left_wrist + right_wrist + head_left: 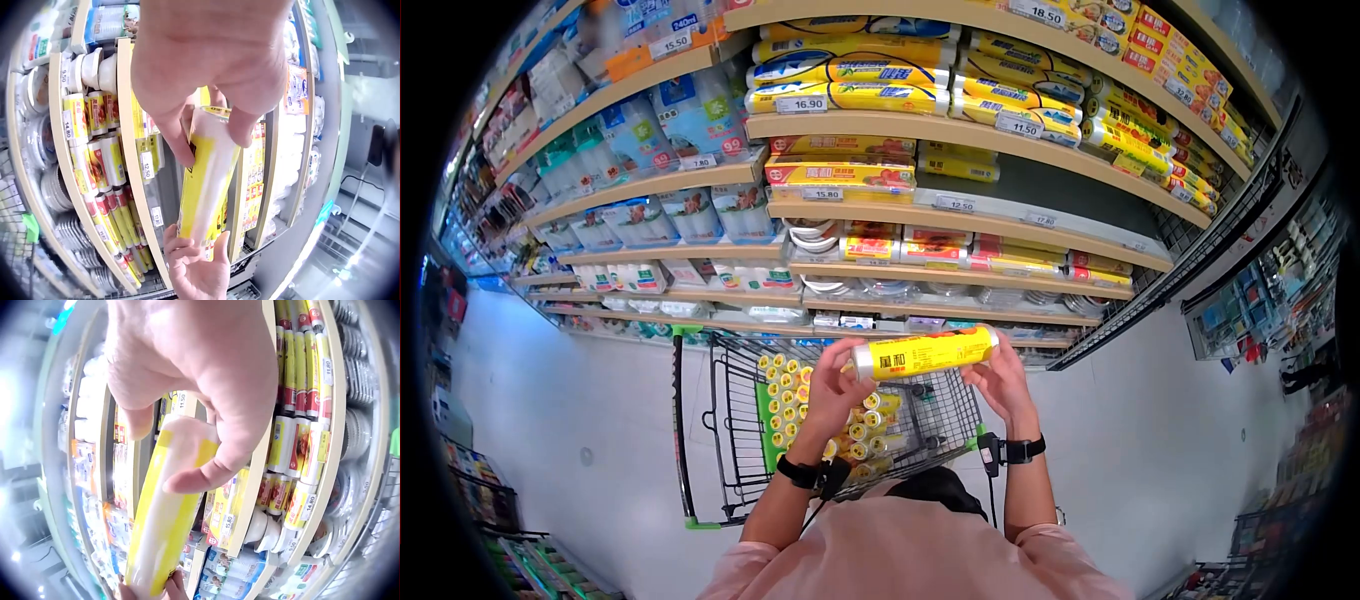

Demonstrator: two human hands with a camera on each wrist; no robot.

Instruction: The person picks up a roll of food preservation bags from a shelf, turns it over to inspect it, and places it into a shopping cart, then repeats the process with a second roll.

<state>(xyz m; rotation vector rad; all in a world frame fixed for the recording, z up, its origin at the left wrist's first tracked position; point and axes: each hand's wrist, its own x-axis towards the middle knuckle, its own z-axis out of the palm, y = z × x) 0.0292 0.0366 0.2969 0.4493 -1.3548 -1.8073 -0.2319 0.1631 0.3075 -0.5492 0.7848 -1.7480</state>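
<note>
Held level in front of the body is a yellow-and-white wrapped roll (930,353) with dark printing on its label. My left hand (840,385) grips its left end, fingers and thumb on either side, as the left wrist view shows. At the other end, my right hand (1003,380) holds the roll, with a finger (197,480) lying across the wrapping. Below the hands stands a wire shopping cart (720,395), partly covered by the left forearm. Several yellow rolls (860,432) lie in it with their round ends showing.
Tall shelves (850,122) face me, stacked with yellow rolls (850,75), boxes (840,175), bowls (813,237) and blue-and-white packs (690,110). One shelf (1020,195) has a bare stretch. Pale floor (580,400) runs along both sides of the cart.
</note>
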